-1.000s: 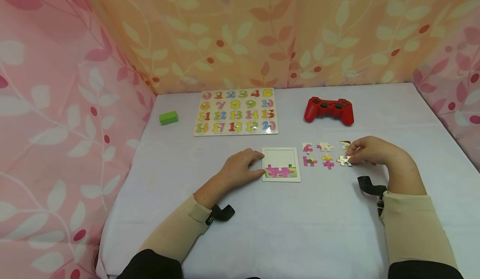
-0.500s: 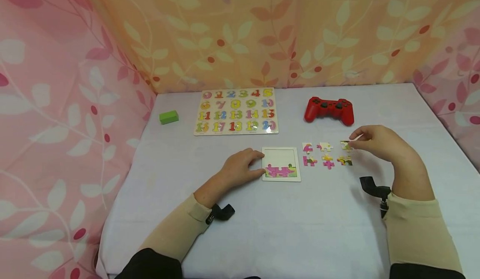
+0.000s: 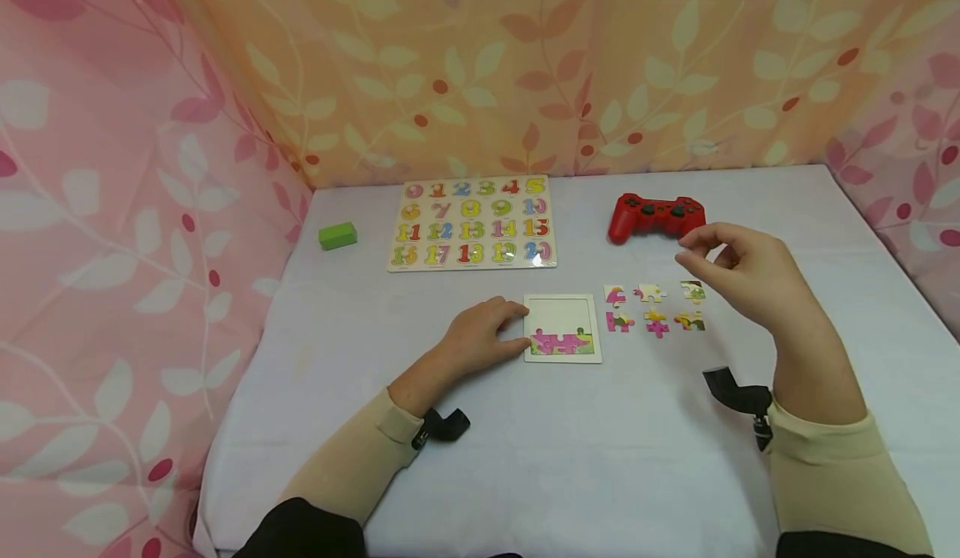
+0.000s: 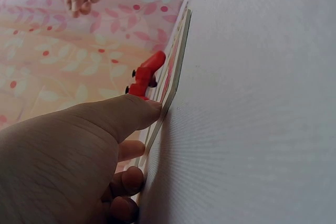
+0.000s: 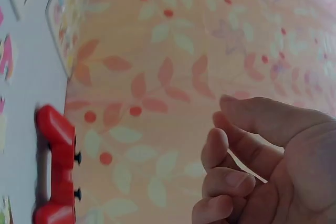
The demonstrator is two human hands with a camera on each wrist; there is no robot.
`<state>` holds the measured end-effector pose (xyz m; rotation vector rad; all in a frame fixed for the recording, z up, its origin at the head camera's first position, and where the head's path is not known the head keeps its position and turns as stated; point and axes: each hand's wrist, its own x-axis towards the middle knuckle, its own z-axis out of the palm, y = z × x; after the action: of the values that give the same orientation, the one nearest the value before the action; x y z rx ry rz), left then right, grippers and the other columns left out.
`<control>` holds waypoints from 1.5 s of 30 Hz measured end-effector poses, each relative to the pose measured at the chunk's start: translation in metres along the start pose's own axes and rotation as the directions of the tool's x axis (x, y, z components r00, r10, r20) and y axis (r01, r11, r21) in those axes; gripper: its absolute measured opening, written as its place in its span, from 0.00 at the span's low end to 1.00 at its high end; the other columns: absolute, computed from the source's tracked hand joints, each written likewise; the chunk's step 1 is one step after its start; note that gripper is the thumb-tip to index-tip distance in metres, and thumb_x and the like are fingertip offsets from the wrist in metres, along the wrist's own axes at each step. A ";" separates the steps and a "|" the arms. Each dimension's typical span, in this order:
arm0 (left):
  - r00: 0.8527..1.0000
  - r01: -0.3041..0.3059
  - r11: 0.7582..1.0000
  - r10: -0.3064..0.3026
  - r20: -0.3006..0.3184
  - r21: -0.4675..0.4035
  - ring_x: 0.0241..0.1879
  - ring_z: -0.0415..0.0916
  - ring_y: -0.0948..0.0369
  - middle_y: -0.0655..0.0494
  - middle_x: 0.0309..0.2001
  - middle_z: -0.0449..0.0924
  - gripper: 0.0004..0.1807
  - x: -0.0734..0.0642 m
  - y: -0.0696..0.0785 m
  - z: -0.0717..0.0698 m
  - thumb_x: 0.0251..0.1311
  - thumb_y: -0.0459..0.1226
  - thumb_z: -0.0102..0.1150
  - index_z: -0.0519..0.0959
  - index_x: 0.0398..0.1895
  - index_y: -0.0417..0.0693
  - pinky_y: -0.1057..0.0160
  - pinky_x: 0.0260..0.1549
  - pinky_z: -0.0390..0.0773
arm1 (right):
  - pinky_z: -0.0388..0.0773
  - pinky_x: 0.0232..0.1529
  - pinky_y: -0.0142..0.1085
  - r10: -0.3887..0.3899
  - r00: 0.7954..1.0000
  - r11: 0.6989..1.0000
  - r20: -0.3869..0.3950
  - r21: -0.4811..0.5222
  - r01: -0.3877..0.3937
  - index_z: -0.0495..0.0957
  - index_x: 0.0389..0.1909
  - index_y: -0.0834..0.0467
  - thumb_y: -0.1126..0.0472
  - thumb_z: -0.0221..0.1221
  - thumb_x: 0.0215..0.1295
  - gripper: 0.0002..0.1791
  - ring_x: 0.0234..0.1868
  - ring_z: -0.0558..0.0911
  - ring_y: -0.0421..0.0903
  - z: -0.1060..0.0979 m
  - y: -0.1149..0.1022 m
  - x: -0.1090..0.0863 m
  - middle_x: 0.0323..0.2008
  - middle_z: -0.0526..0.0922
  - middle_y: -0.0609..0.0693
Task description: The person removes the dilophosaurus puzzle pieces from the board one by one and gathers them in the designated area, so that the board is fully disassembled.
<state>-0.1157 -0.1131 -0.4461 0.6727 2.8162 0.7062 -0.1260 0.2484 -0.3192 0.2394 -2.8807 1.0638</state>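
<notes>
Resting the left hand [image 3: 480, 334] against the left edge of the frame [image 3: 597, 329], touching with thumb and index finger set moderately apart, and so probably steadying it against sliding. Holding the right hand [image 3: 750, 279] in the air, between the controller [image 3: 651, 216] and the loose pieces [image 3: 656, 327] in the head view, with loosely curled fingers, the thumb and index finger at a narrow gap, and showing nothing between. Seeing six loose pieces in two rows of three, just right of the frame, and inside it the joined pieces [image 3: 558, 344], filling only the near part and leaving the far part bare. For fitting well, better be pressing the rim only lightly with the left hand, without covering the bare part. With the right hand, better be choosing first by shape and colour, looking for a match to the tabs pointing far from the joined row. Then better be pinching by the border, turning to the right direction above the frame, lowering flat and pressing straight down. Perhaps risking a lifted row when pushing sideways, or disturbing neighbouring pieces when picking too low.
</notes>
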 end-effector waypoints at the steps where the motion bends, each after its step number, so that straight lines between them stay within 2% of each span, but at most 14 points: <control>1: 1.000 0.002 1.000 -0.002 0.000 0.002 0.37 0.69 0.63 0.63 0.37 0.72 0.29 0.000 0.000 0.000 0.65 0.54 0.67 0.78 0.65 0.54 0.63 0.34 0.69 | 0.66 0.21 0.37 -0.018 1.000 1.000 -0.011 0.022 0.018 0.83 0.48 0.55 0.48 0.66 0.69 0.15 0.27 0.72 0.47 0.003 -0.005 -0.002 0.35 0.79 0.51; 5: 1.000 0.007 1.000 -0.007 -0.004 0.012 0.37 0.69 0.64 0.63 0.37 0.72 0.29 0.000 -0.002 0.001 0.65 0.55 0.66 0.78 0.65 0.55 0.63 0.35 0.69 | 0.66 0.21 0.34 -0.105 0.993 0.989 -0.053 0.102 0.110 0.84 0.48 0.54 0.57 0.68 0.68 0.10 0.24 0.72 0.45 0.017 -0.021 -0.007 0.36 0.78 0.49; 10: 1.000 0.004 1.000 -0.004 -0.011 0.007 0.37 0.69 0.63 0.63 0.37 0.72 0.29 -0.001 -0.003 0.002 0.64 0.55 0.67 0.78 0.65 0.55 0.63 0.34 0.69 | 0.67 0.21 0.31 -0.217 0.972 0.958 -0.095 0.169 0.230 0.85 0.47 0.55 0.64 0.68 0.66 0.09 0.22 0.70 0.45 0.037 -0.037 -0.011 0.35 0.78 0.47; 13: 1.000 0.005 1.000 -0.005 -0.010 0.008 0.36 0.69 0.63 0.63 0.36 0.72 0.29 -0.001 -0.003 0.002 0.64 0.54 0.67 0.78 0.65 0.55 0.63 0.34 0.68 | 0.68 0.20 0.31 -0.270 0.960 0.944 -0.078 0.176 0.280 0.85 0.47 0.55 0.65 0.68 0.66 0.10 0.21 0.70 0.45 0.050 -0.045 -0.014 0.34 0.78 0.46; 16: 1.000 0.002 1.000 -0.002 -0.009 0.013 0.36 0.69 0.63 0.63 0.36 0.72 0.28 -0.001 -0.004 0.002 0.65 0.54 0.66 0.78 0.65 0.55 0.63 0.33 0.68 | 0.68 0.22 0.32 -0.301 0.953 0.937 -0.021 0.176 0.300 0.85 0.49 0.54 0.65 0.68 0.66 0.12 0.24 0.71 0.45 0.064 -0.052 -0.015 0.35 0.78 0.45; 22: 1.000 -0.011 1.000 0.012 -0.028 0.026 0.34 0.69 0.64 0.63 0.35 0.71 0.27 0.000 -0.006 0.002 0.65 0.54 0.66 0.79 0.64 0.56 0.64 0.32 0.68 | 0.67 0.26 0.34 -0.326 0.937 0.936 0.125 0.180 0.302 0.85 0.51 0.53 0.61 0.69 0.66 0.13 0.27 0.71 0.44 0.098 -0.062 -0.018 0.35 0.78 0.43; 27: 0.999 -0.026 0.999 0.027 -0.043 0.022 0.34 0.69 0.63 0.63 0.34 0.71 0.27 0.001 -0.008 0.004 0.65 0.53 0.67 0.80 0.63 0.55 0.64 0.31 0.67 | 0.72 0.28 0.35 -0.313 0.915 0.947 0.255 0.160 0.279 0.85 0.54 0.55 0.59 0.69 0.66 0.16 0.28 0.74 0.42 0.130 -0.063 -0.023 0.34 0.78 0.41; 30: 0.998 -0.036 0.999 0.036 -0.047 0.019 0.34 0.69 0.64 0.63 0.35 0.72 0.26 0.002 -0.008 0.004 0.65 0.53 0.67 0.80 0.63 0.54 0.64 0.32 0.68 | 0.73 0.30 0.36 -0.286 0.901 0.957 0.328 0.144 0.251 0.84 0.55 0.58 0.59 0.68 0.66 0.18 0.30 0.74 0.41 0.145 -0.060 -0.024 0.31 0.78 0.41; 35: 0.998 -0.043 0.999 0.043 -0.047 0.015 0.34 0.69 0.63 0.62 0.35 0.72 0.26 0.002 -0.006 0.004 0.64 0.52 0.67 0.80 0.63 0.54 0.63 0.31 0.68 | 0.72 0.31 0.36 -0.197 0.872 0.980 0.448 0.118 0.161 0.81 0.60 0.62 0.58 0.68 0.66 0.24 0.30 0.75 0.42 0.160 -0.051 -0.021 0.27 0.77 0.42; 39: 0.998 -0.038 0.999 0.039 -0.041 0.024 0.34 0.69 0.63 0.62 0.34 0.71 0.26 0.002 -0.006 0.003 0.65 0.52 0.67 0.80 0.63 0.54 0.64 0.31 0.68 | 0.69 0.30 0.36 -0.194 0.854 0.981 0.482 0.107 0.163 0.78 0.64 0.63 0.58 0.68 0.66 0.27 0.29 0.74 0.43 0.166 -0.042 -0.017 0.25 0.75 0.44; 42: 0.999 -0.034 0.999 0.035 -0.035 0.021 0.34 0.69 0.63 0.62 0.34 0.71 0.26 0.002 -0.005 0.003 0.65 0.52 0.67 0.79 0.63 0.54 0.64 0.31 0.68 | 0.68 0.30 0.36 -0.229 0.854 0.974 0.467 0.110 0.200 0.80 0.62 0.62 0.59 0.67 0.66 0.24 0.28 0.73 0.42 0.170 -0.037 -0.014 0.23 0.73 0.44; 45: 0.999 -0.032 0.999 0.032 -0.033 0.012 0.34 0.69 0.63 0.62 0.35 0.72 0.27 0.001 -0.003 0.002 0.65 0.53 0.67 0.79 0.63 0.54 0.63 0.31 0.68 | 0.68 0.30 0.36 -0.233 0.861 0.972 0.453 0.112 0.205 0.82 0.58 0.60 0.59 0.68 0.66 0.21 0.28 0.73 0.42 0.172 -0.034 -0.013 0.23 0.73 0.44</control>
<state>-0.1170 -0.1142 -0.4496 0.7159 2.8480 0.7130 -0.1083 0.1125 -0.4296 0.9243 -3.1115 1.1854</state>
